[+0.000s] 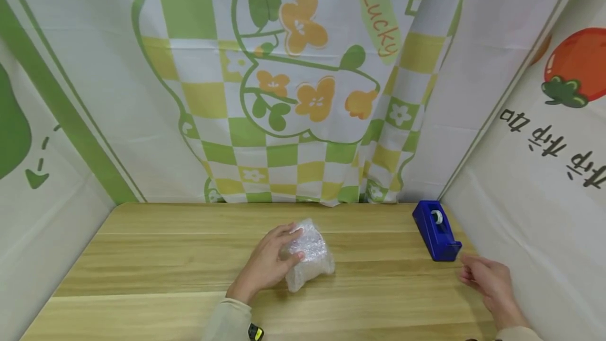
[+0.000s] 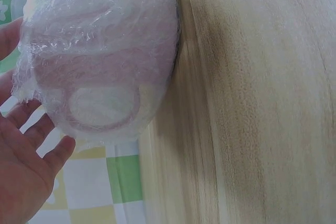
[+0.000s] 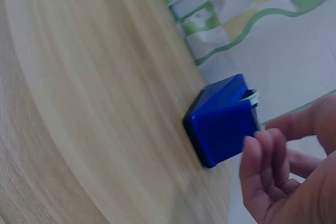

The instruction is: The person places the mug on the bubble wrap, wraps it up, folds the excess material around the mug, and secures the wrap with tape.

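Note:
A mug in bubble wrap [image 1: 310, 257] stands on the wooden table, its pinkish body and a looped handle showing through the plastic in the left wrist view. My left hand [image 1: 270, 262] holds the bundle from its left side, thumb and fingers spread against the wrap. At the right, a blue tape dispenser [image 1: 437, 233] carries a small roll of clear tape [image 3: 253, 98]. My right hand [image 1: 487, 283] is at the dispenser's near end, thumb and forefinger pinching at the tape's end, other fingers curled. The clear strip itself is hard to make out.
The wooden table [image 1: 156, 257] ends at the back against a green and yellow checked curtain [image 1: 246, 130]. A printed cloth wall [image 1: 502, 188] rises close beside the dispenser on the right, and another cloth wall [image 1: 52, 225] stands on the left.

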Available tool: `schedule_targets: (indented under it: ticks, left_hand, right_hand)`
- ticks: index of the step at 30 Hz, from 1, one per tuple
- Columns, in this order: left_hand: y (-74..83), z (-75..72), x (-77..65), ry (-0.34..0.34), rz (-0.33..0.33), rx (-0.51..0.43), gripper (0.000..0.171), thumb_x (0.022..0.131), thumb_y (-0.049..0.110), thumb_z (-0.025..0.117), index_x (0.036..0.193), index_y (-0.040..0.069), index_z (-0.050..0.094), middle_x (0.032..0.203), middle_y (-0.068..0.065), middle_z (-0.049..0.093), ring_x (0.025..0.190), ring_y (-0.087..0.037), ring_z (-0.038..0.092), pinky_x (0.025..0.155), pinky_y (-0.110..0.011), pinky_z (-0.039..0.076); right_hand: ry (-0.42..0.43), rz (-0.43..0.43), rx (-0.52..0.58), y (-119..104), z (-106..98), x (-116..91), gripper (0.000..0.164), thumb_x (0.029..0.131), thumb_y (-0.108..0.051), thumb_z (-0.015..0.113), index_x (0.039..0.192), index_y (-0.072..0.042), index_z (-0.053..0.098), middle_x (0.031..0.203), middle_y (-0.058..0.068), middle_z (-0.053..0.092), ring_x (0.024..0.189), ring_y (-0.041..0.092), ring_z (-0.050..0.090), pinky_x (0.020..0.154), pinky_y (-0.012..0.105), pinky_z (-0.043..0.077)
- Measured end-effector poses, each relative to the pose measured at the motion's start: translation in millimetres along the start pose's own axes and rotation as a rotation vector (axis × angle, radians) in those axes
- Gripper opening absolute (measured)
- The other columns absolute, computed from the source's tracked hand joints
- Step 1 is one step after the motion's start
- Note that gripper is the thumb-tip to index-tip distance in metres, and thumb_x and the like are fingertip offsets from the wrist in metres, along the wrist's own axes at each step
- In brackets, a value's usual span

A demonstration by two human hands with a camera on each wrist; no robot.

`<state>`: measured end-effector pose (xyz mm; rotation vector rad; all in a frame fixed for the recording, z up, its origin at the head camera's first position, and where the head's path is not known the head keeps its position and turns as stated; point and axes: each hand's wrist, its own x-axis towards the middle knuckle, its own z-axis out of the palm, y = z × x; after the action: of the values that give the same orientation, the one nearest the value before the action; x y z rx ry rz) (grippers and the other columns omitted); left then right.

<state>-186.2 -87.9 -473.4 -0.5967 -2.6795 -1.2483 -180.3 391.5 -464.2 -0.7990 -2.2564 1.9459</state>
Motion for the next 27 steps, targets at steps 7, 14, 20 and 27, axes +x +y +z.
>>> schedule_targets:
  ticks: [7,14,20,27]
  left_hand:
    - [-0.3,0.3,0.4,0.003,-0.001,-0.008,0.05,0.093,0.024,0.073,0.138,0.007,0.062,0.152,-0.013,0.049,0.141,-0.038,0.04,0.114,-0.061,0.031]
    - [0.6,0.2,-0.2,0.003,-0.007,-0.016,0.05,0.093,0.023,0.073,0.138,0.007,0.062,0.152,-0.013,0.049,0.142,-0.038,0.04,0.113,-0.062,0.032]
    - [0.4,0.6,-0.5,0.005,-0.006,-0.023,0.049,0.093,0.022,0.073,0.138,0.006,0.062,0.151,-0.013,0.049,0.141,-0.039,0.04,0.113,-0.062,0.032]
    - [-0.1,0.6,-0.7,0.007,-0.003,-0.03,0.049,0.093,0.023,0.074,0.138,0.006,0.062,0.151,-0.011,0.049,0.141,-0.038,0.041,0.112,-0.061,0.033]
  right_hand:
    - [0.129,-0.011,-0.148,-0.8,6.8,10.1,0.031,0.093,-0.024,0.072,0.064,-0.015,0.067,0.054,-0.003,0.055,0.052,0.008,0.055,0.053,0.024,0.055]
    - [0.117,-0.027,-0.15,-7.7,8.5,16.6,0.03,0.092,-0.02,0.073,0.063,-0.013,0.069,0.052,-0.003,0.051,0.052,0.01,0.051,0.051,0.024,0.052]
    - [0.086,0.066,-0.051,0.5,11.1,21.3,0.02,0.091,-0.017,0.073,0.072,-0.013,0.069,0.058,-0.002,0.051,0.053,0.009,0.049,0.05,0.025,0.049]
    - [-0.086,0.195,0.285,12.9,8.6,29.9,0.032,0.099,-0.018,0.063,0.069,-0.022,0.074,0.052,-0.009,0.046,0.051,0.005,0.045,0.05,0.021,0.044]
